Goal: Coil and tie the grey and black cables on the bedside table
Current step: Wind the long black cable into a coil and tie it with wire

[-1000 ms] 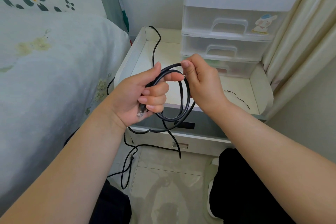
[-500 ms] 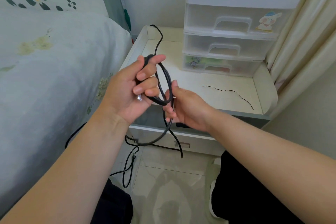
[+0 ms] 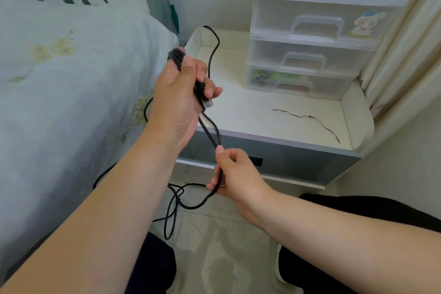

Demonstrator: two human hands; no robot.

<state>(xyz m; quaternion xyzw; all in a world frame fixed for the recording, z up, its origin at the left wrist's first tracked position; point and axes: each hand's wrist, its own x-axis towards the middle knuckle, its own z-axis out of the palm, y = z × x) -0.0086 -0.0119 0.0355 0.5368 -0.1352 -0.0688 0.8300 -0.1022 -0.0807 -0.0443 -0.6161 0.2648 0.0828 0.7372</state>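
My left hand grips several turns of the black cable at the bedside table's left front corner, with the clear plug end sticking out below the fingers. One strand runs down from that fist to my right hand, which pinches it in front of the table's drawer. More of the cable hangs in loose loops over the floor and trails up across the table's back left corner. A thin black tie wire lies on the tabletop to the right. No grey cable is in view.
A white three-drawer plastic organiser stands at the back right of the table. The bed with a pale floral cover presses against the table's left side. Cream curtains hang at the right. My knees in black sit over the tiled floor.
My right hand has slid down along the cable from beside the left hand to in front of the drawer, drawing a strand taut. My left hand has lifted slightly with the coil.
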